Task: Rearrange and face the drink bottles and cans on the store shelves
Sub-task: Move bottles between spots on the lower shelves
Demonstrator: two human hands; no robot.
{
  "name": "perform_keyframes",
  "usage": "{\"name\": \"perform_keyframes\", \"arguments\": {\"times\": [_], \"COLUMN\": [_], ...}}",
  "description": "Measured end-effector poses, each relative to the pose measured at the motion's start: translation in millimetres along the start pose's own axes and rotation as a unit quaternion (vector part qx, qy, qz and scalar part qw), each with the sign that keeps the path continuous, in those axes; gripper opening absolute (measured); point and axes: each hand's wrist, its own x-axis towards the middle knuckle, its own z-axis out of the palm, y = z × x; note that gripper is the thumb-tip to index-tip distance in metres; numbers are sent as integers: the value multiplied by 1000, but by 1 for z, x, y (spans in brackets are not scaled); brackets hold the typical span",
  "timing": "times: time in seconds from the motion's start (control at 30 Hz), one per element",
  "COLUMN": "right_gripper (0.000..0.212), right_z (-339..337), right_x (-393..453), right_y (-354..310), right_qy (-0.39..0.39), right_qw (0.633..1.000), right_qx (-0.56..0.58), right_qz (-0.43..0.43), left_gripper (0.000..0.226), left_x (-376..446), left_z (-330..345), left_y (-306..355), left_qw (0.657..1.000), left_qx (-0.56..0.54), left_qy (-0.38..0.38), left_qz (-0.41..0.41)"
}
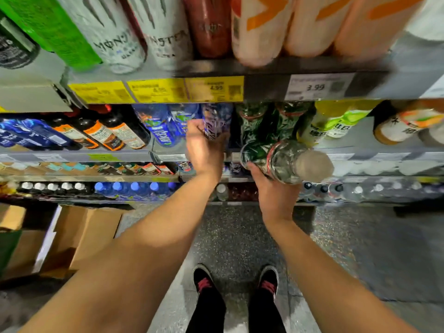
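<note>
Right hand [274, 188] curls under a clear bottle [286, 162] with a green label, tipped on its side just off the front edge of the middle shelf [72, 156], its pale cap toward us. We hold it only from below, so our worry is that it rolls off the palm as we push it in; it could also knock the green bottles [254, 118] standing right behind it and topple that row. Our left hand [204, 145] reaches over the same front edge, fingers bent around a purple bottle [216, 121] beside the blue bottles [163, 126]; motion blur keeps us from telling how firmly it grips. A twist there might nudge the blue neighbours out of line. Above, cans [120, 34] stand at the upper shelf's front edge, close over our knuckles, so lifting either bottle too high risks clipping that edge.
</note>
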Motion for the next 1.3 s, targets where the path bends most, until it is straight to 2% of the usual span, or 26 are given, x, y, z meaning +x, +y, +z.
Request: {"name": "perform_keyframes", "arguments": {"times": [0.1, 0.17, 0.23, 0.43, 0.63, 0.77, 0.97, 1.1, 1.17, 1.2, 1.23, 1.3], "right_gripper": [52, 55, 55, 55, 49, 43, 34, 32, 37, 43, 50, 55], "right_z": [-17, -25, -32, -47, -51, -51, -49, -44, -39, -37, -37, -40], "right_x": [7, 11, 13, 17, 20, 16, 9, 8, 9, 11, 12, 14], "right_y": [5, 8, 12, 21, 25, 22, 15, 7, 2, 1, 1, 7], "right_qy": [-17, -35, -50, -95, -117, -101, -79, -54, -31, -20, -13, -21], "right_qw": [1000, 999, 999, 995, 992, 993, 995, 995, 995, 995, 994, 992], "right_qx": [-1, 3, -4, 7, -42, -56, -52, -75, -70, -68, -77, -104], "right_qz": [14, 17, 21, 41, 29, 21, 39, 39, 60, 69, 75, 71], "left_gripper": [41, 49, 55, 43, 38, 36, 33, 35, 35, 35, 35, 44], "left_x": [7, 12, 12, -3, 0, -2, -5, -14, -38, -54, -71, -97], "left_z": [13, 19, 22, 22, 25, 24, 19, 9, 3, 1, -2, -1], "left_y": [-1, 0, -3, -17, -11, -19, -26, -22, -17, -10, 0, 16], "left_qw": [998, 997, 996, 990, 993, 991, 993, 996, 993, 992, 989, 969], "left_qx": [31, 34, 45, 68, 68, 71, 84, 37, 21, 4, -14, -32], "left_qy": [47, 58, 57, 81, 67, 56, 29, 63, 77, 52, -5, -173], "left_qz": [36, 38, 41, 93, 69, 97, 79, 44, 88, 117, 147, 173]}}
